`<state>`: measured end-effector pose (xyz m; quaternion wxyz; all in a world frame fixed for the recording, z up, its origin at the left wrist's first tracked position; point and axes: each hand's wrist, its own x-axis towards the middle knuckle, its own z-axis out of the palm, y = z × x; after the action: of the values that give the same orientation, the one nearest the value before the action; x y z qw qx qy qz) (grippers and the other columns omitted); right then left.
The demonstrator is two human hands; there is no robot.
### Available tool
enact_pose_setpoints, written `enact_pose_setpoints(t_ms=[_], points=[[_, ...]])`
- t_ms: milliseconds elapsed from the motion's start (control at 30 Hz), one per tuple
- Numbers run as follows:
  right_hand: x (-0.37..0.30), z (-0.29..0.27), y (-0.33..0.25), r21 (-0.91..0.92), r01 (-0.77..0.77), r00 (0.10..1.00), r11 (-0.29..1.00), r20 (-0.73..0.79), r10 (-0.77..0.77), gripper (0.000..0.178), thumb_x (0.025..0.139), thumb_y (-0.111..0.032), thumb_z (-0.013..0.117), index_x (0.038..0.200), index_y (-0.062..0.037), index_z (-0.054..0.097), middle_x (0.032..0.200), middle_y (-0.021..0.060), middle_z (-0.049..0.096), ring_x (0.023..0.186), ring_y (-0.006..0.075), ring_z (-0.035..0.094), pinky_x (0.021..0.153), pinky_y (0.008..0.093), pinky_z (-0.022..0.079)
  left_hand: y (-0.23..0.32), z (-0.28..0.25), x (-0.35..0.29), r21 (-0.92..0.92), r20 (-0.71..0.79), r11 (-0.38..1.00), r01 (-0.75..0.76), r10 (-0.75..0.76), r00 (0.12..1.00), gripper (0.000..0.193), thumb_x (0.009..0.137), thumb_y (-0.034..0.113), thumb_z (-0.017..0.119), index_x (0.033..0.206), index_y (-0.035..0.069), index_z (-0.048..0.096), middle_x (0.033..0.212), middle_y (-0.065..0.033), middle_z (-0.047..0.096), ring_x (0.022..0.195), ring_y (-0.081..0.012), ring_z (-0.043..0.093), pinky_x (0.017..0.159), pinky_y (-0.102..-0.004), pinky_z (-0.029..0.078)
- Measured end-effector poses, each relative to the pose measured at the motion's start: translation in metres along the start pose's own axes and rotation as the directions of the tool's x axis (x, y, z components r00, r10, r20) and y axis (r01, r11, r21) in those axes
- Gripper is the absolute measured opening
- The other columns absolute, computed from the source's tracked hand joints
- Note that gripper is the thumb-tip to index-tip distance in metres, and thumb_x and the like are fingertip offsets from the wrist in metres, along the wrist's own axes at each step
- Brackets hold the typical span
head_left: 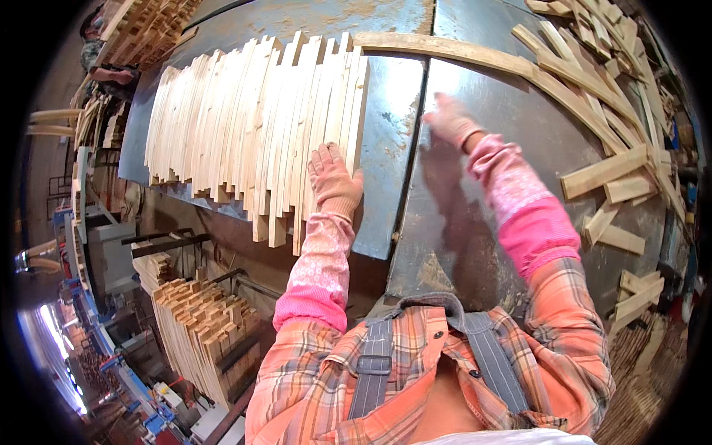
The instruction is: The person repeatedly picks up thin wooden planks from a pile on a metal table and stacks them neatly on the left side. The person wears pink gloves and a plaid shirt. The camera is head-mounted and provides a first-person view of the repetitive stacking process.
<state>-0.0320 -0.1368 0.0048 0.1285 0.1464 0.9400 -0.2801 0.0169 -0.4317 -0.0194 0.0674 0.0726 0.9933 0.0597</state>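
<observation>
On the metal counter (391, 167), the left hand (335, 182) lies open, ungripping, on slats (245, 122) whose overhanging ends uneven pressure could skew; right hand (449, 120), blurred, looks open, empty.

L hand (334, 182) flat, palm down, fingers (327, 154) pointing fwd, thumb (359, 179) out to R side, L forearm (319, 259) reaching fwd from lower edge, R hand (449, 121) farther fwd, blurred, its thumb apart from fingers, R forearm (521, 196) slanting fwd & inward.
</observation>
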Motion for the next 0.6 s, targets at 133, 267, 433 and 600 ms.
enact_pose_setpoints(t_ms=[133, 267, 433, 600], points=[[0.078, -0.071, 0.05, -0.234, -0.144, 0.988, 0.961, -0.079, 0.129, 0.072, 0.085, -0.025, 0.072, 0.15, -0.0031, 0.049, 0.141, 0.0281, 0.059, 0.131, 0.0415, 0.058, 0.112, 0.0452, 0.047, -0.005, 0.012, 0.001, -0.018, -0.001, 0.999, 0.034, -0.034, 0.999, 0.095, 0.088, 0.038, 0.075, 0.161, 0.001, 0.028, 0.167, -0.0235, 0.026, 0.154, -0.0426, 0.026, 0.127, -0.0514, 0.02], [0.133, -0.106, 0.076, -0.414, -0.072, 0.989, 0.908, -0.149, 0.011, 0.078, 0.08, -0.022, 0.073, 0.152, -0.0077, 0.045, 0.141, 0.024, 0.06, 0.132, 0.0393, 0.058, 0.113, 0.0466, 0.046, -0.006, 0.013, 0.0, -0.017, 0.019, 0.998, 0.066, -0.065, 0.998, 0.095, 0.086, 0.038, 0.076, 0.16, 0.001, 0.03, 0.166, -0.0235, 0.027, 0.154, -0.0425, 0.025, 0.127, -0.0509, 0.019], [0.164, -0.11, 0.084, -0.598, -0.128, 0.991, 0.791, -0.044, 0.127, 0.089, 0.076, -0.026, 0.079, 0.155, -0.0132, 0.04, 0.136, 0.0171, 0.065, 0.13, 0.0372, 0.06, 0.111, 0.0474, 0.047, -0.005, 0.013, 0.002, -0.003, 0.001, 0.997, 0.082, -0.082, 0.997, 0.093, 0.085, 0.036, 0.078, 0.159, 0.002, 0.033, 0.165, -0.0233, 0.031, 0.153, -0.043, 0.027, 0.127, -0.0511, 0.021], [0.132, -0.105, 0.087, -0.393, -0.064, 0.99, 0.917, 0.087, 0.107, 0.064, 0.079, -0.036, 0.079, 0.133, -0.0052, 0.062, 0.12, 0.023, 0.071, 0.113, 0.0393, 0.068, 0.098, 0.0435, 0.053, -0.009, 0.012, -0.003, -0.072, -0.057, 0.997, 0.043, -0.047, 0.997, 0.092, 0.083, 0.034, 0.079, 0.157, 0.001, 0.036, 0.163, -0.0233, 0.034, 0.151, -0.0433, 0.03, 0.126, -0.0512, 0.022]])
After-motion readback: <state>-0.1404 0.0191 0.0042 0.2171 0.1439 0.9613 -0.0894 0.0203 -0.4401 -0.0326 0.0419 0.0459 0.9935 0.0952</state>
